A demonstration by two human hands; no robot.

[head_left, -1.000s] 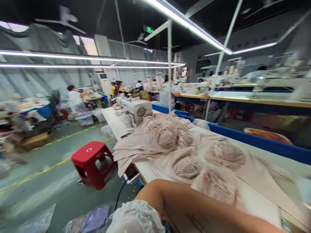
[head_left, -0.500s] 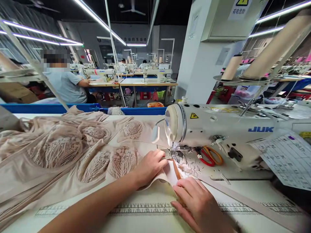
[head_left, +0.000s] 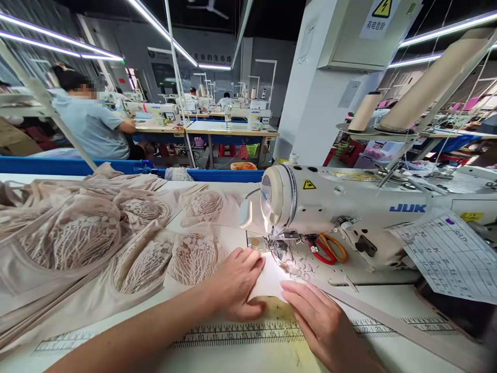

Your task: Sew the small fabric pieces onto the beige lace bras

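Between the hands (head_left: 238,285) (head_left: 320,313), smooth pale cloth (head_left: 269,280); nearby, rounded lacy cups (head_left: 196,259).

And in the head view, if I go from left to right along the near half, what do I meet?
Beige garments with lace cups, bare left hand, thin pale fabric piece, bare right hand, white paper sheet with handwriting.

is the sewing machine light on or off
On: under the end of the machine, a bright glow lights up the cloth between the left hand and right hand.
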